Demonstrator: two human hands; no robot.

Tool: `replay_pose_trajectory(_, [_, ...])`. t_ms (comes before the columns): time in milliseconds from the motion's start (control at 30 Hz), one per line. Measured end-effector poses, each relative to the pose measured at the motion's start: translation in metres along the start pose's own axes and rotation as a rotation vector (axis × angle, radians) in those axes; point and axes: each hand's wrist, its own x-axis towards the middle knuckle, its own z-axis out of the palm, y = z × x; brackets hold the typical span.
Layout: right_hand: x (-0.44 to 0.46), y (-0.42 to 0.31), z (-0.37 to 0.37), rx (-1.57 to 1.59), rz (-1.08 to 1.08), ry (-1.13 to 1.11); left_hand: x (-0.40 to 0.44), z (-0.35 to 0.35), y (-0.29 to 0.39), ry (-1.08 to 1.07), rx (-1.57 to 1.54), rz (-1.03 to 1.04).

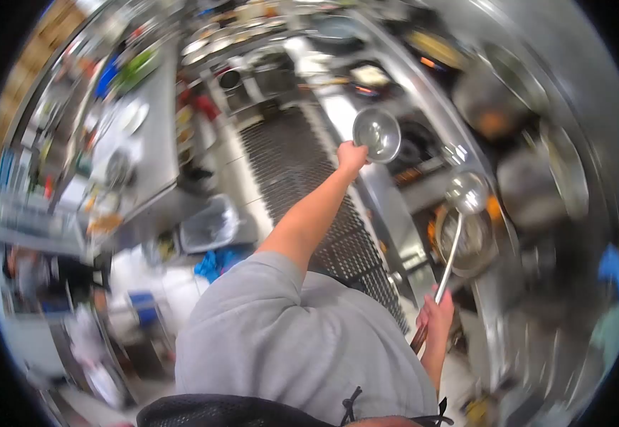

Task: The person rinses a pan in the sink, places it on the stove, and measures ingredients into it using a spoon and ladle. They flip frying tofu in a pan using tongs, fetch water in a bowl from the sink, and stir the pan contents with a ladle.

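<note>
My left hand (352, 154), its arm stretched forward, is closed on the rim of a round metal bowl (377, 135). The bowl hangs beside a stove burner (415, 144), and its inside looks shiny; whether anything lies in it is hard to tell. My right hand (435, 318) is wrapped round the handle of a long metal ladle (455, 245). The ladle's round head (467, 193) is raised over the far side of a pan (474, 245), with orange flame glow round the pan's edge. The pan's contents are blurred.
Large metal pots (494, 99) line the right-hand back of the stove. Another pan (370, 77) sits on a farther burner. A perforated floor mat (288, 164) runs ahead, with a steel counter (156, 135) left of it. A person (35, 274) is at far left.
</note>
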Motion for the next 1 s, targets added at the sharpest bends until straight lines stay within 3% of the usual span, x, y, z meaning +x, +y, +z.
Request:
replay_pose_trajectory(100, [0.021, -0.015, 0.053, 0.187, 0.142, -0.310, 0.045, -0.179, 0.001, 0.320, -0.286, -0.111])
replay_pose_trajectory(167, [0.045, -0.022, 0.094, 0.093, 0.178, -0.419, 0.073, -0.311, -0.008, 0.537, -0.222, -0.047])
replay_pose_trajectory(200, [0.054, -0.028, 0.119, 0.047, 0.191, -0.459, 0.085, -0.384, -0.001, 0.544, 0.065, -0.153])
replay_pose_trajectory(267, [0.072, -0.039, 0.177, -0.049, 0.228, -0.523, 0.107, -0.490, 0.007, 0.792, -0.368, 0.076])
replay_pose_trajectory(300, [0.081, -0.046, 0.210, -0.096, 0.240, -0.560, 0.115, -0.541, 0.026, 0.874, -0.409, -0.080])
replay_pose_trajectory(400, [0.103, -0.056, 0.299, -0.163, 0.294, -0.620, 0.159, -0.677, 0.016, 0.777, -0.556, 0.090])
replay_pose_trajectory(433, [0.103, -0.061, 0.327, -0.165, 0.354, -0.555, 0.162, -0.693, 0.031, 0.835, -0.578, 0.068])
replay_pose_trajectory(533, [0.115, -0.071, 0.394, -0.191, 0.359, -0.634, 0.168, -0.730, 0.060, 1.066, -0.660, 0.197])
replay_pose_trajectory(567, [0.114, -0.076, 0.409, -0.201, 0.350, -0.632, 0.168, -0.748, 0.066, 1.132, -0.709, 0.351])
replay_pose_trajectory(600, [0.114, -0.084, 0.428, -0.220, 0.330, -0.631, 0.166, -0.770, 0.059, 1.070, -0.667, 0.489])
replay_pose_trajectory(667, [0.120, -0.093, 0.451, -0.231, 0.335, -0.631, 0.159, -0.823, 0.061, 1.002, -0.748, 0.392])
replay_pose_trajectory(767, [0.140, -0.102, 0.485, -0.285, 0.294, -0.674, 0.160, -0.892, 0.045, 0.961, -0.891, 0.444])
replay_pose_trajectory(833, [0.155, -0.103, 0.502, -0.285, 0.263, -0.736, 0.157, -0.841, 0.083, 1.025, -0.913, 0.332])
replay_pose_trajectory(900, [0.169, -0.095, 0.515, -0.248, 0.200, -0.705, 0.166, -0.807, 0.080, 0.865, -0.781, 0.247])
replay_pose_trajectory(1000, [0.215, -0.081, 0.530, -0.055, -0.126, -0.252, 0.192, -0.752, 0.057, 0.617, -0.533, 0.021])
